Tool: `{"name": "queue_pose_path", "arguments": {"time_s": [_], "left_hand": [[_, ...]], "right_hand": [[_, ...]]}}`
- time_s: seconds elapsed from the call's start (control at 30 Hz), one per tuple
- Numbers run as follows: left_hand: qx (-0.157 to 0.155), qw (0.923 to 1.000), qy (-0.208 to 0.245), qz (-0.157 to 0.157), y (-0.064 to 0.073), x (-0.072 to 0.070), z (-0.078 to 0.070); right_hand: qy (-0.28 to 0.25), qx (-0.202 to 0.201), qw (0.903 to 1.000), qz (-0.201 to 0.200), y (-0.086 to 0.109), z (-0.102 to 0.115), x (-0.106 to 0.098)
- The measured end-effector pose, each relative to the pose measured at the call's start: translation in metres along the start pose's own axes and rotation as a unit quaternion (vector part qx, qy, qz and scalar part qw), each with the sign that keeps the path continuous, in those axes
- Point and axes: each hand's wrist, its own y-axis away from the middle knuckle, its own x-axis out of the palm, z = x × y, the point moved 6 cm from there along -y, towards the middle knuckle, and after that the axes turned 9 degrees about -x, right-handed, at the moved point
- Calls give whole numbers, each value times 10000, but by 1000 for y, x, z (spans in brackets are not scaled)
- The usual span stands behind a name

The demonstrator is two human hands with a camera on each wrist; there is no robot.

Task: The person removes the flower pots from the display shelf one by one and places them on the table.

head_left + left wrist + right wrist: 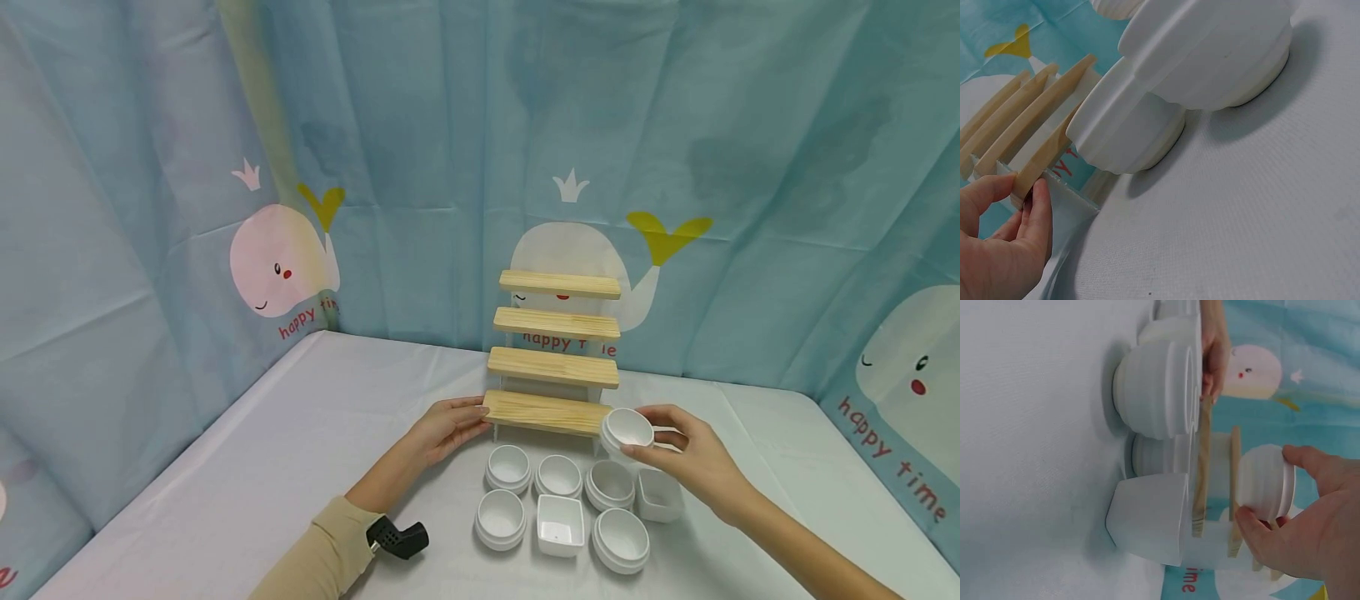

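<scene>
My left hand (pixel 450 429) pinches the left end of the lowest board of a four-tier wooden shelf stand (pixel 547 412); thumb above and fingers below show in the left wrist view, on the board's end (pixel 1032 178). A round white pot (pixel 628 427) is gripped by my right hand (pixel 697 462) between thumb and fingers, tilted a little. It overlaps the right end of the lowest board in the head view. From the right wrist, the same pot (pixel 1265 481) shows its ridged side and thicker rim. The boards hold nothing.
Several round white pots (pixel 501 518) stand in rows before the stand, with a square white pot (pixel 560 525) among them and another square pot (pixel 660 494) at the right. A blue printed curtain (pixel 412 167) hangs behind the white-covered table (pixel 300 433).
</scene>
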Motion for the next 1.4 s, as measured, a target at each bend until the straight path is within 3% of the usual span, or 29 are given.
{"name": "queue_pose_path", "arguments": {"time_s": [0.7,1.0,1.23,1.4], "left_hand": [[-29,10000,8,30,0,1,0],[-12,10000,18,-8,1,0,0],[1,10000,-8,-27,2,0,0],[13,10000,-8,-51,1,0,0]], "right_hand": [[-151,-252,9994,-162,23,-4,-13],[-4,-31,10000,-93,35,-16,-20],[-105,-252,9996,-31,43,-21,-26],[-245,-174,9995,83,48,-29,-27]]}}
